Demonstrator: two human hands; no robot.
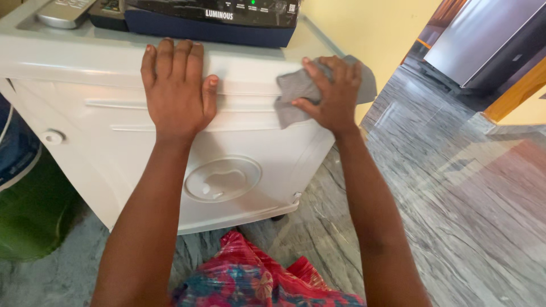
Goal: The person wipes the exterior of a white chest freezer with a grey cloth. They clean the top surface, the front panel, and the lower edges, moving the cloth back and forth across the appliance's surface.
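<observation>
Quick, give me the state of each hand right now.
Left hand: open, flat on the white cabinet, holding nothing.
Right hand: pressing a grey cloth against the cabinet's upper edge.

The white cabinet (142, 165) in the left half of the frame looks like smooth moulded plastic with a soft sheen. The grey cloth (296, 94) at upper centre is matt, soft woven fabric. The dark box (210, 20) at the top edge is glossy plastic. The floor (455, 199) on the right is polished, veined stone, mirror-shiny. The garment (250, 278) at bottom centre is printed fabric.
</observation>
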